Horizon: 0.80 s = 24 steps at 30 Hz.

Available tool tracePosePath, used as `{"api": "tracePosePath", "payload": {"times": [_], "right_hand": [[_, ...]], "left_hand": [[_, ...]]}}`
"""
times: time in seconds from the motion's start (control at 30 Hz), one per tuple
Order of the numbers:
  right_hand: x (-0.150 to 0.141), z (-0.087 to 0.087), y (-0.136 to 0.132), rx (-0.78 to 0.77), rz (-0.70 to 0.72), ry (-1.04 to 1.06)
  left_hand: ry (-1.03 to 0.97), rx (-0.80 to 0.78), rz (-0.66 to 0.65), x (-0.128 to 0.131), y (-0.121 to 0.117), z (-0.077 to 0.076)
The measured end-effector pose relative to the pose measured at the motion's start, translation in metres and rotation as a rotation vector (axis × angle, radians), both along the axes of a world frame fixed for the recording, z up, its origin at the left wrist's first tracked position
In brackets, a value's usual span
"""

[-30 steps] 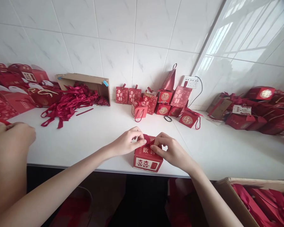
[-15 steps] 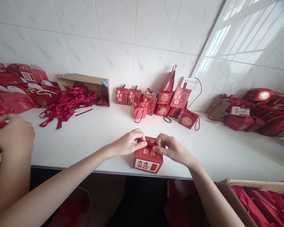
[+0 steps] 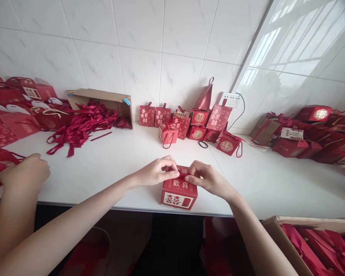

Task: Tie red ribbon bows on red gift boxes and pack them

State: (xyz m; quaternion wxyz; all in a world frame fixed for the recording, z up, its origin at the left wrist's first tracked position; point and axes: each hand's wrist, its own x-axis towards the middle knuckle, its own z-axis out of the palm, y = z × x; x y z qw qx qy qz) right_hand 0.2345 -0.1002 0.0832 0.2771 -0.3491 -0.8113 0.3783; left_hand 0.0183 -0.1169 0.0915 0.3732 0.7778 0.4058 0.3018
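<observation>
A small red gift box [image 3: 178, 193] with gold characters stands at the near edge of the white table [image 3: 109, 168]. My left hand [image 3: 156, 171] and my right hand [image 3: 207, 178] meet over its top. Both are closed in a pinch on a dark red ribbon [image 3: 183, 177] that lies across the top of the box. The fingertips nearly touch each other at the middle of the lid.
Another person's hand [image 3: 25, 174] works on a red box at the far left. An open cardboard carton [image 3: 103, 100] spills red ribbons [image 3: 80, 126]. Several finished red boxes [image 3: 189, 122] stand by the wall, more red boxes [image 3: 313, 134] at right, a carton [image 3: 304, 245] below.
My hands have closed in a little over the box top, drawing the ribbon tighter. The other person's hand at left has moved down and to the right.
</observation>
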Motion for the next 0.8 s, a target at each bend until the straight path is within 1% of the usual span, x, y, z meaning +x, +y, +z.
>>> {"api": "tracePosePath", "payload": {"times": [0.2,0.3,0.43,0.7,0.77,0.8], "right_hand": [[0.001,0.002,0.000,-0.053,0.007,0.030],[0.001,0.003,-0.002,0.000,-0.043,0.000],[0.001,0.002,-0.003,0.072,-0.093,-0.068],[0.010,-0.007,0.002,0.063,-0.065,-0.077],[0.011,-0.008,0.002,0.102,-0.074,-0.067],[0.010,-0.007,0.001,0.149,-0.095,-0.057]], "left_hand": [[0.073,0.031,0.013,-0.003,-0.001,0.003],[0.119,0.039,0.034,-0.004,-0.002,0.003],[0.126,0.012,0.045,-0.007,-0.002,0.000],[0.107,-0.072,-0.001,-0.012,0.001,-0.002],[0.093,-0.075,-0.004,-0.011,0.001,-0.002],[0.089,-0.074,-0.003,-0.010,0.001,-0.002]]}}
